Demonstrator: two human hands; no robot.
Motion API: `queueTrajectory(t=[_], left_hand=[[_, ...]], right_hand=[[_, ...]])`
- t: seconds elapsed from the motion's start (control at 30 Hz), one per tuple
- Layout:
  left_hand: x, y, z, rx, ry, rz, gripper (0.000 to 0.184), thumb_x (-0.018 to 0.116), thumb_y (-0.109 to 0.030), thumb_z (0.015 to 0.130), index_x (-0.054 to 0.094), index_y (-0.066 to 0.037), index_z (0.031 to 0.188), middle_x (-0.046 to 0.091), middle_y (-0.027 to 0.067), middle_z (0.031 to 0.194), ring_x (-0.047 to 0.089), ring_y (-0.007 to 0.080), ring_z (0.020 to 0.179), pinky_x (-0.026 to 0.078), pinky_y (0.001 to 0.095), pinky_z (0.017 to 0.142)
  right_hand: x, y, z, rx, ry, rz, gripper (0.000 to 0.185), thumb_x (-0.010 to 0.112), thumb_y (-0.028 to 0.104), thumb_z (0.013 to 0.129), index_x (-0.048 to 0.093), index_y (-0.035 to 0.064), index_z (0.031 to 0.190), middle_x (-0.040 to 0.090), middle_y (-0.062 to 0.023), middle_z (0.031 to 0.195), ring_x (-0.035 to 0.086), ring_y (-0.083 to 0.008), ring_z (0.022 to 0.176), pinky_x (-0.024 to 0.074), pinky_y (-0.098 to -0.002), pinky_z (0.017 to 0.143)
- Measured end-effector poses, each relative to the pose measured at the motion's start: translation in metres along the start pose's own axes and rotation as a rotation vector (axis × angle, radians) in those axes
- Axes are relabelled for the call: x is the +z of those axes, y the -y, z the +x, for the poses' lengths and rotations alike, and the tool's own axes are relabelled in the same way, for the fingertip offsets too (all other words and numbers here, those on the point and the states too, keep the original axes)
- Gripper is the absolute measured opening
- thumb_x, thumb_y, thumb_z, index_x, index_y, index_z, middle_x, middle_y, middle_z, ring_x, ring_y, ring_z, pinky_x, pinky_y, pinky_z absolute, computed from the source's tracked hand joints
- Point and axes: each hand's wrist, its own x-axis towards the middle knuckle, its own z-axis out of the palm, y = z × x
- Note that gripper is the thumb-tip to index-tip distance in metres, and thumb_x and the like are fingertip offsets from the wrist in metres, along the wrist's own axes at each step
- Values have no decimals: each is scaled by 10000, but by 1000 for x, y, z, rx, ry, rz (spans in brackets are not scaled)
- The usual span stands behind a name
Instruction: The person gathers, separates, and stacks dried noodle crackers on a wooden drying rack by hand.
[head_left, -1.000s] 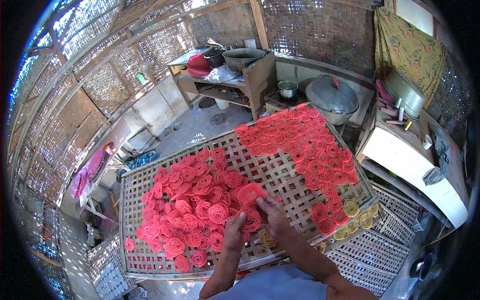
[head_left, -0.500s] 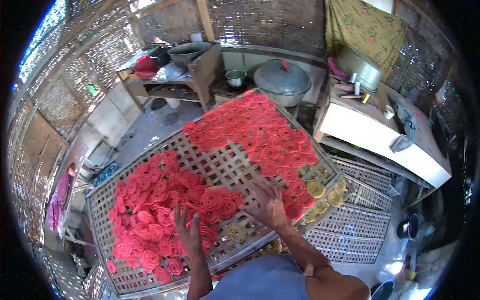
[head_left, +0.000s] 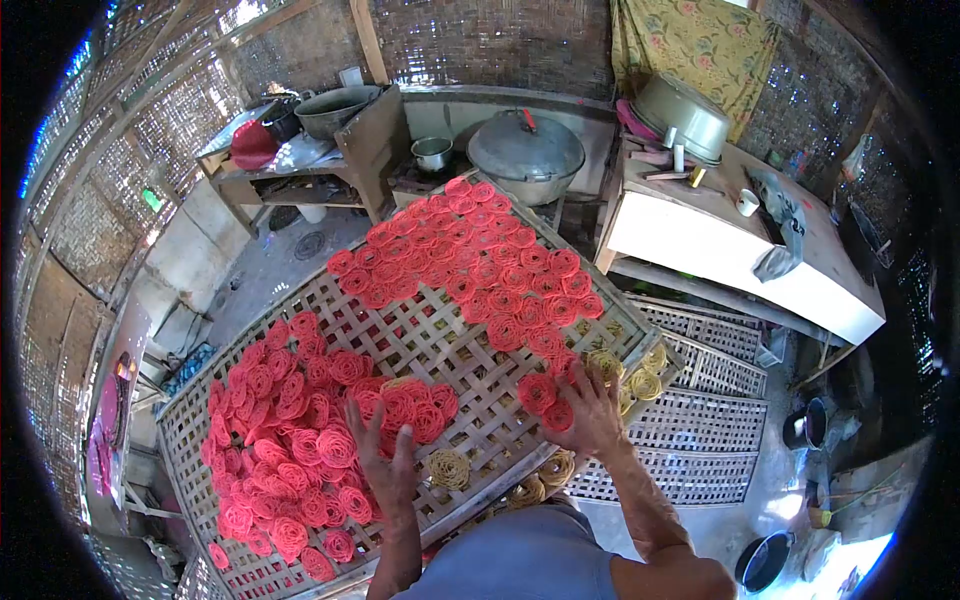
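Note:
A heap of red coiled, net-like discs covers the left part of a woven bamboo rack. Along the far and right side, more red discs lie flat, side by side in rows. My right hand, fingers spread, rests on or just above the red discs at the rack's near right edge and partly hides them. At the near edge of the heap is my left hand, its fingers apart and holding nothing. A single yellowish coiled disc lies on the rack between my hands.
More yellowish discs lie at the right edge, beneath the top rack's level. Other woven racks stand lower at right. A large lidded pot and a small pot stand beyond. On the right is a white-fronted table.
My right hand has moved right and nearer, from the rack's middle to the discs at the right edge. My left hand stays beside the heap. The view has shifted slightly.

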Motion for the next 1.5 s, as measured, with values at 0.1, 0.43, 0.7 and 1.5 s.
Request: queueTrajectory(t=[0.1,0.43,0.7,1.5], left_hand=[[1,4,-7,-1,44,-19,483,707,-107,843,612,-25,1309,318,184,1579,231,327,1493,183,457,1208],[-2,15,-13,-15,49,-104,458,724,-138,851,625,-14,1280,362,214,1547,287,348,1469,233,451,1192],[5,7,-11,-25,109,-166,470,724,-149,864,608,-24,1301,403,211,1521,355,333,1434,287,430,1173],[17,-22,0,-211,-159,-592,195,625,-184,992,652,-2,1055,669,20,917,580,88,830,483,257,749]], right_hand=[[10,-7,3,-49,-14,5,846,777,533,669,554,102,1361,497,-178,1402,424,-395,1333,276,-629,1113],[10,-33,18,-174,-115,-51,567,722,195,733,604,91,1278,646,-140,1224,619,-324,1130,506,-440,966],[-50,13,42,29,-232,454,353,704,83,778,680,31,1126,691,-210,978,694,-340,840,555,-401,743],[14,183,83,251,-17,1764,221,624,196,978,638,1,1082,682,-57,970,623,-119,834,519,-295,773]])
